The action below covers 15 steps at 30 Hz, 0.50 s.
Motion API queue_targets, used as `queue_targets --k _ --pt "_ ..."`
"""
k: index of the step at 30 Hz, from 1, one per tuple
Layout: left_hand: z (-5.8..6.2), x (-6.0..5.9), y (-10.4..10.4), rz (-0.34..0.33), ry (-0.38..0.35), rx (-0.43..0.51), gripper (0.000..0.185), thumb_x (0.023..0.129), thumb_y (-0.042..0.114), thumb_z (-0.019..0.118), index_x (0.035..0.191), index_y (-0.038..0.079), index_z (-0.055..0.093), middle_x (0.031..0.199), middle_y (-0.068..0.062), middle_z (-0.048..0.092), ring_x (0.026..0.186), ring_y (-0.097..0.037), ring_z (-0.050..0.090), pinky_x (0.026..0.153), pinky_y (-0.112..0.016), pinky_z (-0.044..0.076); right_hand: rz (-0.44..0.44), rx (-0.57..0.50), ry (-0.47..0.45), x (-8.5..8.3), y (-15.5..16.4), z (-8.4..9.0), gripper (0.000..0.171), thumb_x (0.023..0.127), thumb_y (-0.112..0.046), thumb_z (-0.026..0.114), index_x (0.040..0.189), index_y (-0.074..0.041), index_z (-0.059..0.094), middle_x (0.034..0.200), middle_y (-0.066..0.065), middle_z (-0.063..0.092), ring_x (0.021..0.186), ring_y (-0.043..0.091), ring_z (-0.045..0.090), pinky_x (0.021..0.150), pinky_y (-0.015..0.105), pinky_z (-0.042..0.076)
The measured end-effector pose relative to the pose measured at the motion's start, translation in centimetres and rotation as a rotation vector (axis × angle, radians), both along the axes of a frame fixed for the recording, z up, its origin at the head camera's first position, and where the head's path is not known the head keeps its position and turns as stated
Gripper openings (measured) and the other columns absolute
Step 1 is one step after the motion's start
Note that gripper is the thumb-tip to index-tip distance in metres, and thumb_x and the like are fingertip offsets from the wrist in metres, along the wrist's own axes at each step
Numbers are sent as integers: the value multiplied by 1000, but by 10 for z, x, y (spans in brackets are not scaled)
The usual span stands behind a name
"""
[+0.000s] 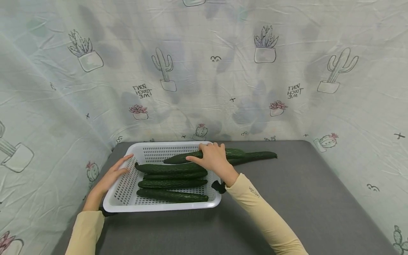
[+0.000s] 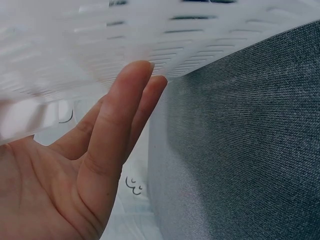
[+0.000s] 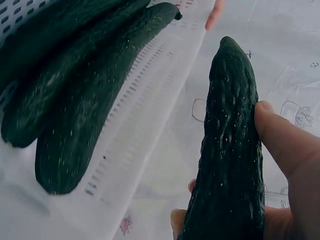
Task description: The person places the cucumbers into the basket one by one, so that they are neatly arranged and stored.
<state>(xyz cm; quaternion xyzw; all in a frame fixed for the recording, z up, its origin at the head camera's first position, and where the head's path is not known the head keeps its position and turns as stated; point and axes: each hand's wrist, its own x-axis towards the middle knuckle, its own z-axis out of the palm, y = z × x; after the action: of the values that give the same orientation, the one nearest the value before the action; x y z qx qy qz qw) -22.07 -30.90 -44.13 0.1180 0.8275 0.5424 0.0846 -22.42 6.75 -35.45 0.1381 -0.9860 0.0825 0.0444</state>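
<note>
A white perforated basket (image 1: pixel 127 184) sits on the grey table and holds three dark green cucumbers (image 1: pixel 172 175) lying lengthwise. My right hand (image 1: pixel 213 158) grips a further cucumber (image 1: pixel 178 158) (image 3: pixel 230 150) over the basket's far right corner; its tip points left into the basket. Another cucumber (image 1: pixel 258 156) lies on the table just behind it, to the right of the basket. My left hand (image 1: pixel 111 175) (image 2: pixel 100 150) rests flat with straight fingers against the basket's left wall (image 2: pixel 75 60).
The grey table (image 1: pixel 302 198) stretches to the right of the basket. A cactus-print cloth (image 1: pixel 223 71) hangs behind and on both sides. The table's left edge (image 2: pixel 155 165) runs right beside my left hand.
</note>
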Motion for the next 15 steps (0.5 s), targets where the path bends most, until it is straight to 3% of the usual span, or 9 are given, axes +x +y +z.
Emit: queue_targets --k 9,15 --pt "-3 -2 0 4 -13 2 57 100 19 38 150 20 11 148 -29 10 110 -50 47 72 -44 51 -19 6 1 1 -26 -8 71 78 -78 37 119 -23 58 113 4 61 110 30 50 95 53 30" --pt "-5 -4 1 10 -14 -3 56 100 20 37 150 21 12 147 -29 12 108 -49 49 71 -46 51 -45 27 18 2 -41 -15 74 79 -77 35 122 -20 56 115 6 60 109 29 52 95 53 32"
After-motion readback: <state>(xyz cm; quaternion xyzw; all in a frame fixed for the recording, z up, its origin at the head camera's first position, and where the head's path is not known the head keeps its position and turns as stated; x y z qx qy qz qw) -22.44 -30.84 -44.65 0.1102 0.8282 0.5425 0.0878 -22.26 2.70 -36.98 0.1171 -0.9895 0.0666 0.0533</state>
